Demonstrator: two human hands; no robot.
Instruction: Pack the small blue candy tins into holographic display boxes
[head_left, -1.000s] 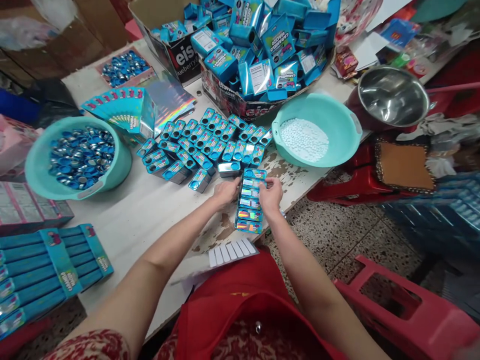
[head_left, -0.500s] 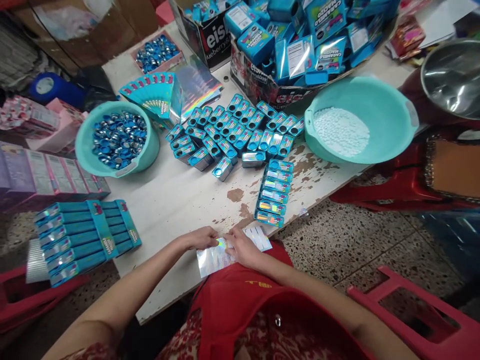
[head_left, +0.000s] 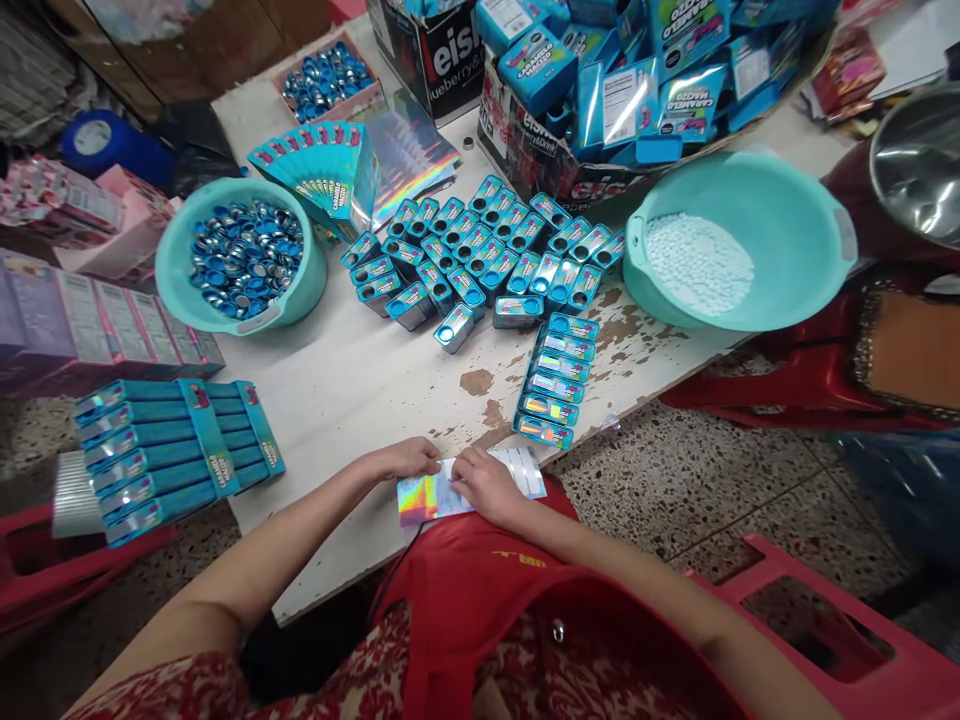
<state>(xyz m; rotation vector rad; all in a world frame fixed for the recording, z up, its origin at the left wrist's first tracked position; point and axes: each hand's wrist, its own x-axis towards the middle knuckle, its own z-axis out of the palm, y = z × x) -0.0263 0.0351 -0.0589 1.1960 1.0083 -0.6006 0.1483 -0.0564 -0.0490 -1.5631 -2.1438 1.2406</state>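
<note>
At the table's front edge lies a shiny holographic sheet (head_left: 420, 500) with a white, line-printed right part. My left hand (head_left: 409, 459) pinches its upper edge with closed fingers. Bent and pressed together, the fingers of my right hand (head_left: 484, 484) rest on the middle of the sheet; whether they grip it or a small piece is hidden. Just beyond my right hand stands a row of blue tins (head_left: 559, 365), some with shiny stickers. Farther back, many blue tins with round holes (head_left: 476, 245) stand grouped, a few closed by blue caps.
A teal bowl of blue caps (head_left: 166, 265) stands left, a teal bowl of white pellets (head_left: 806, 215) right. Stacked blue boxes (head_left: 161, 435) sit at the left edge. Behind are printed cards (head_left: 341, 175), shiny sheets (head_left: 412, 150) and a carton of blue packs (head_left: 517, 150).
Both hands have shifted slightly up in the view. The sheet lies flatter and its shine has turned from silver to orange and purple. The whole view has moved a little.
</note>
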